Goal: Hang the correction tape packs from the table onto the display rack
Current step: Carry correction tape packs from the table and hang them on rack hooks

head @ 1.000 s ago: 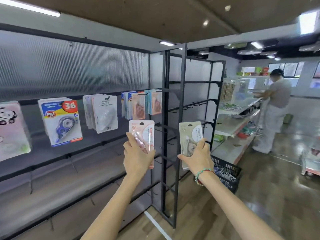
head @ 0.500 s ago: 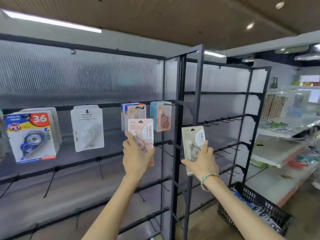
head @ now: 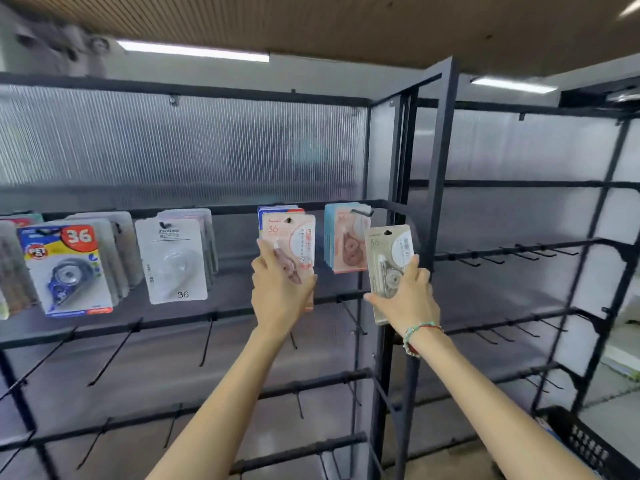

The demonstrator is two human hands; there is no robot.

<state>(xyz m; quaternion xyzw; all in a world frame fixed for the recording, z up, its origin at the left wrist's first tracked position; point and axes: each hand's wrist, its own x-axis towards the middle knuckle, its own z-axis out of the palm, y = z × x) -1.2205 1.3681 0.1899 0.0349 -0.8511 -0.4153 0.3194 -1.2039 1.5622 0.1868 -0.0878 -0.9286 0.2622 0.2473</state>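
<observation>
Behind raised packs: hung stacks [head: 173,258], black upright [head: 440,202].

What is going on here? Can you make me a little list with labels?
place: shop rack with hooks
left hand: holds pink pack up at a hook where packs already hang
right hand: holds beige pack near the rack's black post
already hanging: blue pack, white pack, peach pack
lower hooks: bare
wrist: bead bracelet on right arm
floor corner: black basket
</observation>
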